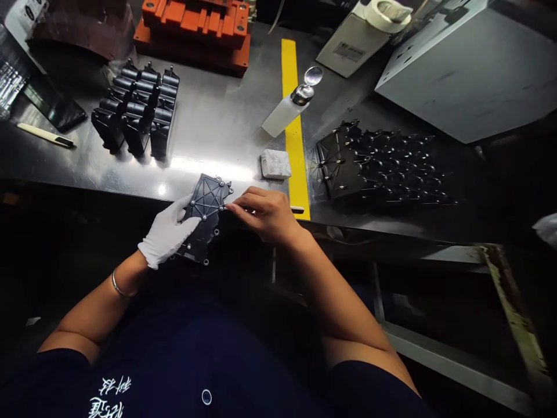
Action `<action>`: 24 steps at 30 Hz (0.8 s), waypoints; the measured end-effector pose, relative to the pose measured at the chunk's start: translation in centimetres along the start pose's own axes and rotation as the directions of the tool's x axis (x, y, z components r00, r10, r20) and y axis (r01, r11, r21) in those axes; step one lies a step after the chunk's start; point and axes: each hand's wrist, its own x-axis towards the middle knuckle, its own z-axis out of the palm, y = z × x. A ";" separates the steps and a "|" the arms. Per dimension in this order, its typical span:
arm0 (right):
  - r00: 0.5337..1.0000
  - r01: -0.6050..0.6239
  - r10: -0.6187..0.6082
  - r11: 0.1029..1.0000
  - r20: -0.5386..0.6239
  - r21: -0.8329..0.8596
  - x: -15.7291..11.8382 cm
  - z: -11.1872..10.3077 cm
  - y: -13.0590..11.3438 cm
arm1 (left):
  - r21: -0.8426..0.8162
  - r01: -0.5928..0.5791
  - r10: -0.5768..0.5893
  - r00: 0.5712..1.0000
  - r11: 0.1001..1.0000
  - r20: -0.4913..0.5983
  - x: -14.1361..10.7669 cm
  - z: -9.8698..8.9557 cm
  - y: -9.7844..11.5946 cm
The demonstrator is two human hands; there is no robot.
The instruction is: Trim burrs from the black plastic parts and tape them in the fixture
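Observation:
My left hand [167,232] wears a white glove and is closed around a black ribbed plastic part [208,200] with cross ribs and metal-ringed holes along its edge. The part is tilted in front of the table's near edge. At its right edge, my bare right hand [265,215] has thumb and forefinger pinched near one ringed hole. What they grip is mostly hidden by the fingers. A short pale stick with a dark end [297,210] shows just beyond the right hand; I cannot tell whether it is held or lying on the table.
Rows of black parts [139,110] stand at left near a cream-handled tool [46,135]. An orange fixture [195,35] sits behind. A white bottle [285,110] and a wrapped block [275,164] are beside yellow tape [296,157]. More black parts [387,162] and a grey box [470,75] occupy the right.

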 end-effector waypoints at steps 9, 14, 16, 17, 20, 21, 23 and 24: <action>0.995 -0.070 0.076 0.994 -0.067 0.086 -0.6 0.8 0.5 | -0.030 0.008 -0.008 1.000 1.000 -0.016 0.0 0.1 -0.1; 0.993 -0.070 0.083 0.985 -0.080 0.157 -1.0 1.2 0.4 | -0.020 -0.005 0.005 1.000 1.000 0.001 0.0 0.1 -0.1; 0.987 -0.084 0.106 0.981 -0.118 0.176 -1.4 1.5 0.1 | -0.008 -0.015 0.015 1.000 1.000 -0.007 0.0 0.2 -0.2; 0.982 -0.098 0.125 0.978 -0.142 0.184 -1.6 1.6 -0.1 | -0.004 -0.018 0.018 1.000 1.000 -0.016 0.0 0.3 -0.2; 0.956 -0.169 0.207 0.968 -0.209 0.188 -2.4 2.0 -1.0 | -0.010 -0.029 0.029 0.999 1.000 -0.043 -0.2 0.8 -0.3; 0.945 -0.196 0.234 0.964 -0.228 0.180 -2.6 2.2 -1.4 | -0.016 -0.034 0.033 0.998 0.999 -0.052 -0.3 1.0 -0.2; 0.925 -0.241 0.274 0.959 -0.262 0.151 -3.0 2.4 -2.1 | -0.026 -0.038 0.036 0.997 0.999 -0.062 -0.5 1.3 -0.2; 0.918 -0.257 0.285 0.957 -0.277 0.132 -3.1 2.5 -2.5 | -0.031 -0.039 0.037 0.997 0.999 -0.065 -0.5 1.5 -0.3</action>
